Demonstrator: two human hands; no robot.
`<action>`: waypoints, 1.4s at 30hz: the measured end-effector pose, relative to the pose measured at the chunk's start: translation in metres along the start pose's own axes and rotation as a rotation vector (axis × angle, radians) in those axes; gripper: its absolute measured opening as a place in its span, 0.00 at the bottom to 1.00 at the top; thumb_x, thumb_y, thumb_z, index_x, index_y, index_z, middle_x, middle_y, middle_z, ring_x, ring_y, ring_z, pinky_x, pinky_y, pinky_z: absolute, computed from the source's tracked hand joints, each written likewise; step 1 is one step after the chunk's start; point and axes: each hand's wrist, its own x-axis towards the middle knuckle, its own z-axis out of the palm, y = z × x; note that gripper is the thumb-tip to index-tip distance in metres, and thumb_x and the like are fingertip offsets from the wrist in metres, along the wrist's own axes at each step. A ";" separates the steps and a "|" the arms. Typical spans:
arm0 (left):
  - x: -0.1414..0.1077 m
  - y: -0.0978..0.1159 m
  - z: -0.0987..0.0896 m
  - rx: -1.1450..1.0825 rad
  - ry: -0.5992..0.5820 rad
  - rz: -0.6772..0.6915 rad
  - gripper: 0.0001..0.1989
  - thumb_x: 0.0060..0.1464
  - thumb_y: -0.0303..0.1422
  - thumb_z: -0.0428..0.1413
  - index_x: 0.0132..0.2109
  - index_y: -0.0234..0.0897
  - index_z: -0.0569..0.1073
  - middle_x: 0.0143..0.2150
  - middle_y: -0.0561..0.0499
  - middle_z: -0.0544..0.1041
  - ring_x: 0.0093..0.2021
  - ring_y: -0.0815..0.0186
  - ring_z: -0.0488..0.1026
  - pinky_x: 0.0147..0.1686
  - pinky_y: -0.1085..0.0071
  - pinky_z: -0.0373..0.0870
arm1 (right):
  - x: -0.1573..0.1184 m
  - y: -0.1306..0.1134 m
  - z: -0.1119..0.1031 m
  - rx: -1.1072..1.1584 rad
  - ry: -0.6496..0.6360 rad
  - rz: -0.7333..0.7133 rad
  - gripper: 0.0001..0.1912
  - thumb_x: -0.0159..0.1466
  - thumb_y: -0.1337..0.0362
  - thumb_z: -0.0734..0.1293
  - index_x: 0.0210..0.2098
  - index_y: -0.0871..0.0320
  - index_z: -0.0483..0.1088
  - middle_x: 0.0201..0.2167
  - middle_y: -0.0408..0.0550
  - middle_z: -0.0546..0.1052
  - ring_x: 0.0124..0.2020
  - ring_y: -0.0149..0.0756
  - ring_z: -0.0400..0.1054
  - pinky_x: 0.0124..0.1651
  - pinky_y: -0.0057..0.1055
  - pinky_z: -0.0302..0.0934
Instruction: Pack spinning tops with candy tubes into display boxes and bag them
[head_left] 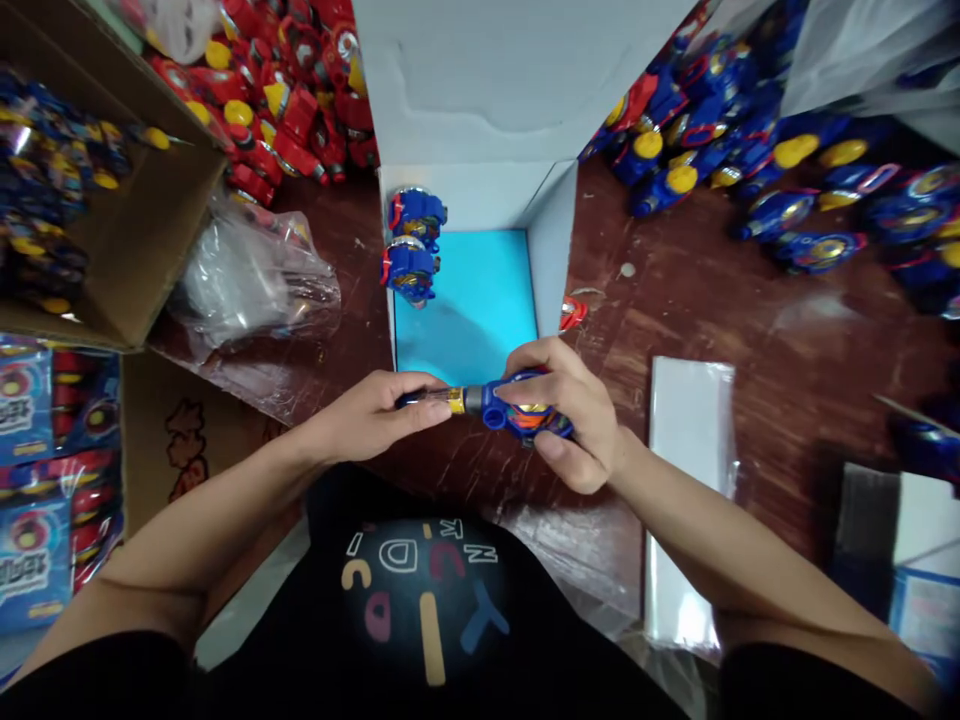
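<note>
In front of my chest, my right hand [566, 415] is wrapped round a blue plastic toy [525, 415] with orange and gold detail. A grey neck [473, 399] sticks out of the toy's left side. My left hand [386, 412] pinches a narrow dark piece with a gold end [455, 400], which meets the grey neck; whether it is joined or only touching I cannot tell. Just beyond my hands is an open white box [480, 195] with a bright blue bottom [480, 290]. Two similar blue toys [412, 268] sit at its left side.
Red toys [292, 110] are heaped at the back left, blue toys [720, 130] at the back right. A cardboard box [172, 230] of small pieces stands left, beside a clear plastic bag [255, 275]. Flat clear sleeves [686, 500] lie right on the brown table [615, 320].
</note>
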 end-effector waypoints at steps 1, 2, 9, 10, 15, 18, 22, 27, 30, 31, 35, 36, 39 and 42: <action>-0.003 -0.002 0.001 0.101 0.046 0.092 0.14 0.74 0.41 0.57 0.52 0.35 0.80 0.41 0.50 0.82 0.39 0.68 0.77 0.39 0.73 0.71 | -0.002 -0.002 0.004 0.059 0.028 0.058 0.17 0.70 0.55 0.63 0.52 0.56 0.74 0.46 0.54 0.72 0.45 0.43 0.72 0.44 0.42 0.73; -0.007 -0.004 0.001 0.240 0.119 0.216 0.13 0.74 0.39 0.57 0.53 0.34 0.80 0.42 0.50 0.82 0.39 0.67 0.77 0.40 0.72 0.71 | -0.004 -0.005 0.008 0.168 0.056 0.167 0.16 0.70 0.55 0.63 0.51 0.55 0.73 0.45 0.52 0.72 0.44 0.41 0.73 0.42 0.41 0.74; -0.016 -0.023 -0.009 0.762 0.372 0.577 0.13 0.74 0.37 0.59 0.58 0.35 0.76 0.42 0.47 0.81 0.40 0.64 0.76 0.42 0.68 0.70 | -0.006 -0.021 0.003 0.472 -0.109 0.736 0.34 0.76 0.44 0.57 0.76 0.49 0.52 0.67 0.61 0.69 0.56 0.52 0.80 0.48 0.52 0.82; -0.017 -0.023 -0.012 0.635 0.327 0.488 0.13 0.74 0.38 0.58 0.57 0.35 0.77 0.43 0.47 0.81 0.40 0.65 0.76 0.42 0.69 0.71 | -0.007 -0.020 -0.005 0.234 -0.116 0.577 0.42 0.74 0.41 0.62 0.80 0.46 0.45 0.76 0.63 0.60 0.68 0.58 0.72 0.59 0.59 0.78; -0.028 -0.021 -0.011 0.083 0.049 0.129 0.14 0.74 0.41 0.55 0.50 0.36 0.80 0.38 0.52 0.81 0.34 0.69 0.76 0.35 0.75 0.71 | -0.009 -0.021 -0.027 -0.444 -0.294 0.009 0.48 0.73 0.64 0.70 0.81 0.31 0.42 0.79 0.49 0.61 0.76 0.54 0.63 0.66 0.53 0.76; -0.036 -0.024 0.001 0.220 0.175 0.236 0.14 0.74 0.41 0.57 0.52 0.35 0.79 0.40 0.50 0.81 0.37 0.67 0.76 0.39 0.71 0.72 | -0.003 -0.032 -0.018 -0.455 -0.230 0.084 0.43 0.75 0.58 0.69 0.82 0.45 0.45 0.61 0.55 0.81 0.51 0.45 0.83 0.49 0.40 0.83; -0.046 -0.055 0.005 0.481 0.379 0.424 0.22 0.73 0.49 0.58 0.61 0.37 0.75 0.45 0.45 0.82 0.44 0.61 0.79 0.48 0.64 0.75 | 0.013 -0.045 -0.010 -0.433 -0.169 0.189 0.37 0.73 0.51 0.70 0.77 0.50 0.58 0.57 0.54 0.83 0.45 0.44 0.84 0.45 0.39 0.83; -0.058 -0.117 -0.031 0.669 0.668 0.050 0.21 0.74 0.49 0.54 0.55 0.36 0.77 0.48 0.41 0.82 0.49 0.54 0.79 0.53 0.57 0.75 | 0.028 -0.024 -0.017 -0.809 -0.099 0.104 0.35 0.73 0.53 0.71 0.75 0.50 0.61 0.52 0.55 0.84 0.47 0.48 0.81 0.44 0.41 0.78; -0.053 -0.135 -0.059 0.908 0.771 -0.116 0.19 0.75 0.39 0.49 0.60 0.32 0.77 0.59 0.33 0.78 0.61 0.45 0.73 0.64 0.47 0.68 | 0.036 -0.014 -0.016 -0.821 -0.216 0.096 0.30 0.75 0.49 0.66 0.72 0.52 0.65 0.44 0.53 0.84 0.42 0.46 0.78 0.34 0.36 0.69; -0.051 -0.136 -0.068 0.962 0.806 -0.168 0.21 0.73 0.38 0.50 0.63 0.30 0.76 0.62 0.30 0.75 0.63 0.42 0.70 0.66 0.44 0.65 | 0.040 -0.015 -0.014 -0.809 -0.279 0.079 0.29 0.76 0.49 0.65 0.72 0.53 0.67 0.42 0.53 0.84 0.41 0.45 0.77 0.32 0.36 0.65; -0.037 -0.133 -0.094 1.050 0.832 -0.388 0.23 0.69 0.39 0.53 0.61 0.25 0.76 0.63 0.24 0.73 0.66 0.31 0.66 0.65 0.36 0.63 | 0.064 -0.028 0.002 -0.878 -0.479 -0.006 0.23 0.78 0.59 0.62 0.70 0.52 0.68 0.42 0.50 0.84 0.42 0.43 0.75 0.27 0.36 0.53; -0.033 -0.131 -0.098 1.048 0.806 -0.412 0.22 0.69 0.38 0.52 0.60 0.24 0.76 0.62 0.23 0.73 0.65 0.30 0.66 0.65 0.36 0.63 | 0.071 -0.030 0.009 -0.900 -0.504 -0.013 0.23 0.77 0.60 0.63 0.69 0.52 0.69 0.42 0.50 0.84 0.43 0.43 0.75 0.27 0.36 0.51; -0.031 -0.128 -0.099 1.029 0.722 -0.425 0.23 0.69 0.36 0.50 0.59 0.22 0.77 0.59 0.22 0.75 0.63 0.30 0.69 0.64 0.35 0.64 | 0.088 -0.025 0.025 -0.904 -0.549 0.065 0.23 0.75 0.55 0.67 0.67 0.53 0.72 0.46 0.51 0.84 0.45 0.45 0.76 0.28 0.35 0.55; -0.046 -0.125 -0.091 0.974 0.671 -0.276 0.25 0.71 0.39 0.49 0.63 0.25 0.75 0.58 0.25 0.76 0.63 0.34 0.71 0.65 0.36 0.66 | 0.086 -0.009 0.013 -0.802 -0.492 0.199 0.34 0.72 0.45 0.70 0.73 0.50 0.67 0.51 0.52 0.84 0.46 0.44 0.77 0.34 0.32 0.63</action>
